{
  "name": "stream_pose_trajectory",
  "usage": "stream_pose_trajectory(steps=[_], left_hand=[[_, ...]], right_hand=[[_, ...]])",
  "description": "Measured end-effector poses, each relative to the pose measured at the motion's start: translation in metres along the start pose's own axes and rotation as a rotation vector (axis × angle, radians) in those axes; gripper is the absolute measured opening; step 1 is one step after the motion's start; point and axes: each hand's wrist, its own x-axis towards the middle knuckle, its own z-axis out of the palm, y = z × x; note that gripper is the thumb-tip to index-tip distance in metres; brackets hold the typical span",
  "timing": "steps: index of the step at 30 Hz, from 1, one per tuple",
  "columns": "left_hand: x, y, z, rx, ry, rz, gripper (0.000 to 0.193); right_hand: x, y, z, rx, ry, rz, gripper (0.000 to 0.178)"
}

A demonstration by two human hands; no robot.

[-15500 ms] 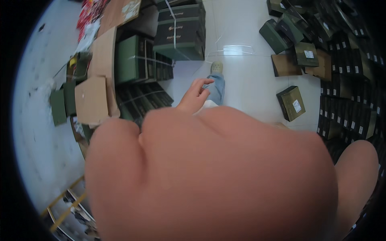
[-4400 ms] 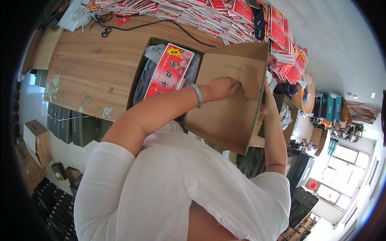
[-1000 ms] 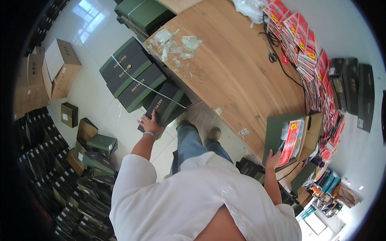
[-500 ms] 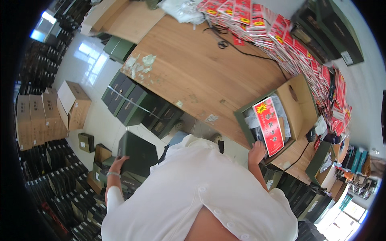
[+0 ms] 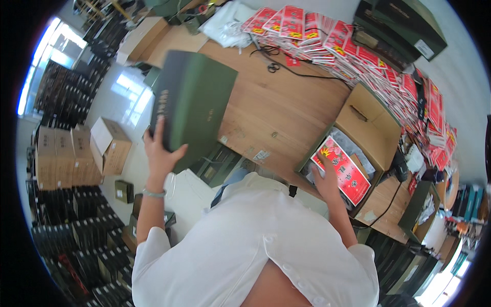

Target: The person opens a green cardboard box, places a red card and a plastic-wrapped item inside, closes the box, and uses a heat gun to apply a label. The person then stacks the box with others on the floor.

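Observation:
My left hand (image 5: 162, 148) is closed on a dark green box (image 5: 207, 105), its fingers on the dark side face and the thumb at the lower edge. The box is raised over the left end of the wooden table. On the right stands an open box (image 5: 371, 125) with a brown inside, its lid folded back and grey wrapping in it. A red card (image 5: 349, 176) with a yellow flower lies slantwise over the wrapping. My right hand (image 5: 328, 179) rests at the card's left edge, thumb and fingers apart, fingertips touching it.
Stacked red cards (image 5: 327, 43) line the table's far edge beside a black cable and scissors (image 5: 273, 66). Dark boxes (image 5: 404, 30) stand behind them. Cartons (image 5: 110, 146) and rows of dark shoe-type boxes (image 5: 66, 230) fill the left floor. The wooden table (image 5: 276, 110) spans the middle.
My left hand has lifted the dark green box from low on the left up to table height. My right hand has moved from the open box's near edge onto the card, which sits more slanted.

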Motion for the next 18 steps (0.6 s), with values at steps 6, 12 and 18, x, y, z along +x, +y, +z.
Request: stream_pose_trajectory(steps=[6, 12, 18], left_hand=[[0.03, 0.031, 0.127, 0.035, -0.065, 0.679, 0.085], [0.011, -0.027, 0.215, -0.213, -0.161, 0.931, 0.054], [0.091, -0.129, 0.296, -0.924, -0.324, -0.192, 0.044]], right_hand=[[0.101, -0.04, 0.058, 0.784, 0.225, 0.229, 0.059], [0.108, 0.042, 0.129, 0.747, 0.12, 0.58, 0.084], [0.095, 0.105, 0.217, 0.671, 0.063, 0.868, 0.099]])
